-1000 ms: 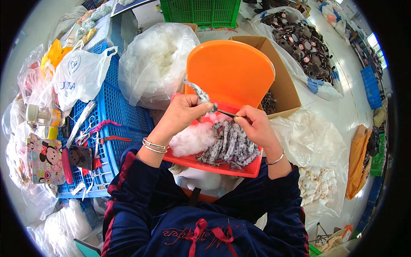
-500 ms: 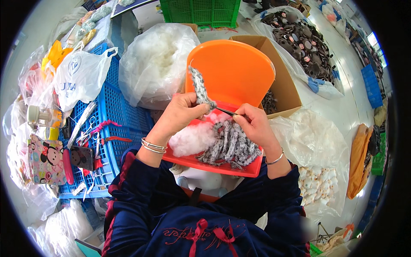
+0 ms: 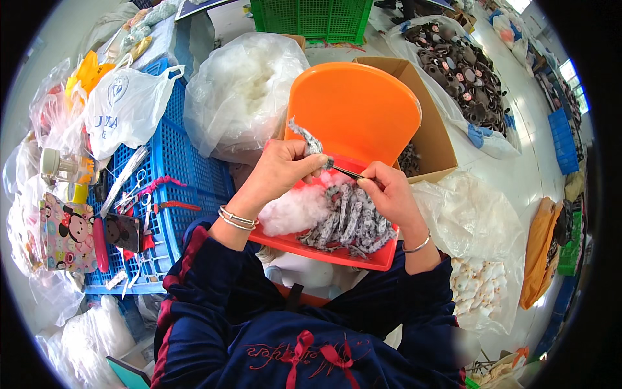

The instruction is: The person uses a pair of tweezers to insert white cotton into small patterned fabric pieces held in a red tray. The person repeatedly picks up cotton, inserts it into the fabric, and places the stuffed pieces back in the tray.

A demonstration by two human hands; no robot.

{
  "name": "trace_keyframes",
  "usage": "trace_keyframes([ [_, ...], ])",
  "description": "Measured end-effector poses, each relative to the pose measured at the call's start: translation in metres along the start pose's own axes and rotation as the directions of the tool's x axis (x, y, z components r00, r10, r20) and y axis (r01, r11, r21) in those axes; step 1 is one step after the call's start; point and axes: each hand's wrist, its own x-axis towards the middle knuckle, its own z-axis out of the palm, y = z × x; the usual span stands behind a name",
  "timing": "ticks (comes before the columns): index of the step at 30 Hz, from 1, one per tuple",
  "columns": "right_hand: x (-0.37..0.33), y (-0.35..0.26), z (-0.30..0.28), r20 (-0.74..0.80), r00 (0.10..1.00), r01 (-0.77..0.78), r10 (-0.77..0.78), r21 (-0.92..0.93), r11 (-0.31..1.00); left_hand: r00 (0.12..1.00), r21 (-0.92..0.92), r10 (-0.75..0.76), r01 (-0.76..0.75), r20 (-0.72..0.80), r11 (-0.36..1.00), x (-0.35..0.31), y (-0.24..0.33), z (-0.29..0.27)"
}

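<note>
My left hand (image 3: 285,165) pinches a narrow grey-and-white fuzzy fabric strip (image 3: 310,138), whose loose end curls up above the fingers. My right hand (image 3: 387,189) is closed round thin dark tweezers (image 3: 347,172); their tip meets the strip's end at my left fingertips. Whether the tip is inside the strip is hidden. Beneath both hands lies a red tray (image 3: 363,260) on my lap. It bears a heap of similar grey strips (image 3: 353,220) and, to their left, a clump of white stuffing (image 3: 295,211).
An orange chair back (image 3: 353,110) stands just ahead, with a cardboard box (image 3: 431,146) behind it. A clear bag of stuffing (image 3: 246,97) sits ahead left. Blue crates (image 3: 194,175) at my left carry scissors (image 3: 139,185) and a phone (image 3: 123,232). Dark pieces (image 3: 457,78) fill a sack at far right.
The strip's upper end has dropped lower and curled over toward my left hand. Both hands stay close together with the tweezers between them. The whole view has shifted slightly.
</note>
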Motion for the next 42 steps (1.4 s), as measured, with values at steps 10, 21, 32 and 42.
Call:
trace_keyframes([
  [10, -0.004, 0.012, 0.010, 0.004, 0.998, -0.055, 0.055, 0.175, 0.983, 0.999, -0.113, 0.007, -0.002, 0.042, 0.994, -0.002, 0.004, 0.011],
  [21, -0.003, 0.009, 0.042, -0.023, 0.986, -0.133, 0.168, 0.506, 0.852, 0.992, -0.234, 0.120, -0.123, -0.025, 0.964, 0.001, 0.002, 0.020],
  [32, 0.000, 0.008, 0.056, -0.139, 0.985, -0.041, 0.104, 0.394, 0.918, 0.967, -0.370, 0.173, -0.232, -0.186, 0.900, 0.002, -0.002, 0.030],
  [42, -0.006, -0.001, 0.060, -0.097, 0.971, -0.114, 0.217, 0.613, 0.782, 0.917, -0.262, 0.233, -0.324, -0.324, 0.909, 0.007, -0.015, 0.055],
])
